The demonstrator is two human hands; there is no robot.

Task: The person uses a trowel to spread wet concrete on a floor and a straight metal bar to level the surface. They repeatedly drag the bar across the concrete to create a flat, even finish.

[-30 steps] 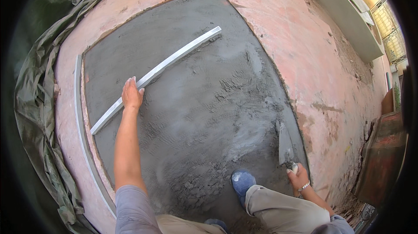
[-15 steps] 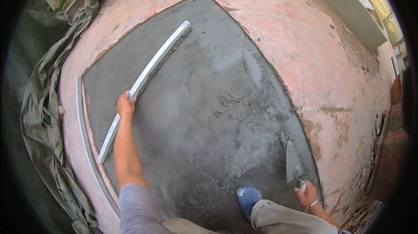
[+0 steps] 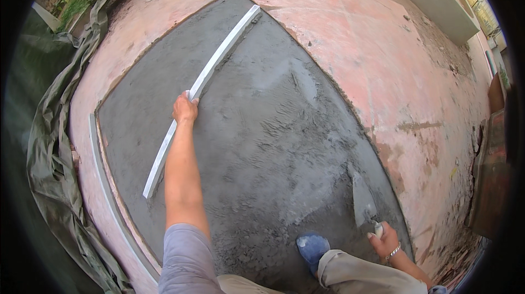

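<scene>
A long, pale metal screed bar (image 3: 225, 47) lies slantwise across the wet grey mortar (image 3: 246, 130). Around its middle, my left hand (image 3: 185, 107) is closed, with the arm stretched far forward. A rim of mortar clings along the bar's right side. At the lower right, my right hand (image 3: 386, 237) grips the handle of a pointed trowel (image 3: 362, 202), whose blade rests on the mortar or just above it; which one I cannot tell. The mortar looks smooth left of the bar and rough and ridged toward the right.
My blue shoe (image 3: 312, 250) stands on the mortar at the bottom. Pinkish concrete (image 3: 415, 86) surrounds the patch. A second long grey bar (image 3: 112, 201) lies beyond its left edge, near a crumpled dark tarp (image 3: 46, 162). A low wall (image 3: 437, 7) rises at the far right.
My left hand has pushed the screed bar forward and to the right over the mortar. My right hand keeps hold of the trowel in nearly the same place. The view has shifted slightly.
</scene>
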